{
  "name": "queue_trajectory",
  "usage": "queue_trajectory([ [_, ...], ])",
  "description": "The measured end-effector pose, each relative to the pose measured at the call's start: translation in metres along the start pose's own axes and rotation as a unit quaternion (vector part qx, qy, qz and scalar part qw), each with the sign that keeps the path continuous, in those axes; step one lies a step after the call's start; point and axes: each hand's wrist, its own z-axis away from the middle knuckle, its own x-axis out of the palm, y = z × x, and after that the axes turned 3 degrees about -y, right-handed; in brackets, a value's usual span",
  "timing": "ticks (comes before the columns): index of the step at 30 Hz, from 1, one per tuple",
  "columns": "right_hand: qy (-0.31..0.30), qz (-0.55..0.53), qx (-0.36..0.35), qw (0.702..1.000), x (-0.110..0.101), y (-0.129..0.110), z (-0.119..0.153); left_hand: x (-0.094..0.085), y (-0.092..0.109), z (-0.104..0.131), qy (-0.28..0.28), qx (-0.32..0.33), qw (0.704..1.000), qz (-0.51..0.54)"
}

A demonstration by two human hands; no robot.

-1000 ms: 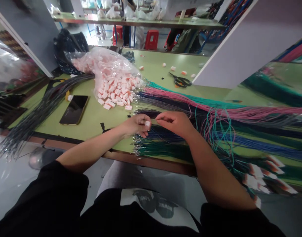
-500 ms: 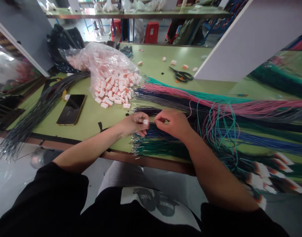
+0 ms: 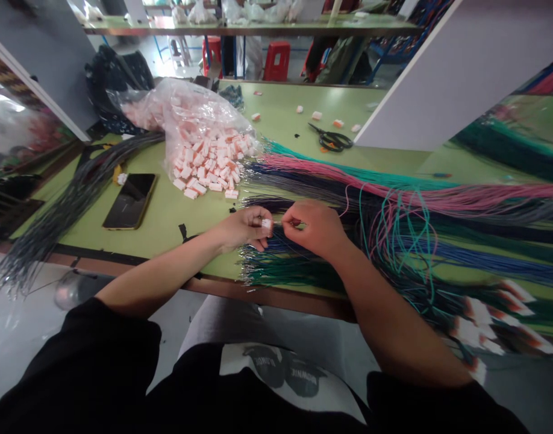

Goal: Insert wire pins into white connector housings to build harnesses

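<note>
My left hand [image 3: 247, 228] pinches a small white-and-orange connector housing [image 3: 267, 225] between thumb and fingers, above the wire ends. Close to its right, my right hand [image 3: 313, 226] is closed in a pinch on a thin wire [image 3: 278, 223], whose tip points at the housing. Most of that wire is hidden by the hand. Under both hands lie blue wires [image 3: 281, 242] and dark green wires [image 3: 290, 271] with metal-tipped ends facing left. Pink wires [image 3: 312, 167] and teal wires [image 3: 303, 152] run behind them.
A clear plastic bag [image 3: 181, 108] spills many connector housings [image 3: 208, 166]. Left of it lie a phone [image 3: 130, 201] and a grey wire bundle [image 3: 78, 187]. Black scissors [image 3: 331, 138] rest near a white panel [image 3: 407, 84]. Finished-looking wired connectors [image 3: 478, 319] lie at the right.
My right hand has shifted slightly left toward the housing, and a thin tip now shows between the two hands. My left hand stays nearly where it was.
</note>
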Motion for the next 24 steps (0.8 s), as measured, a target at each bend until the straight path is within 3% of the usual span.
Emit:
queue_trajectory([
  [6, 0.009, -0.001, 0.000, 1.000, -0.002, 0.000, 0.001, 0.003, 0.003, 0.001, 0.018, -0.019, 1.000, 0.005],
  [12, 0.005, -0.004, -0.008, 1.000, -0.002, -0.002, 0.001, 0.000, -0.002, -0.001, -0.002, -0.008, 1.000, 0.023],
  [19, 0.019, 0.016, -0.028, 0.999, 0.011, -0.004, 0.003, -0.002, -0.005, 0.000, 0.004, 0.021, 0.999, -0.024],
  [24, 0.024, -0.072, -0.022, 0.997, 0.013, -0.001, 0.001, 0.001, -0.004, 0.001, 0.018, 0.031, 0.999, -0.025],
])
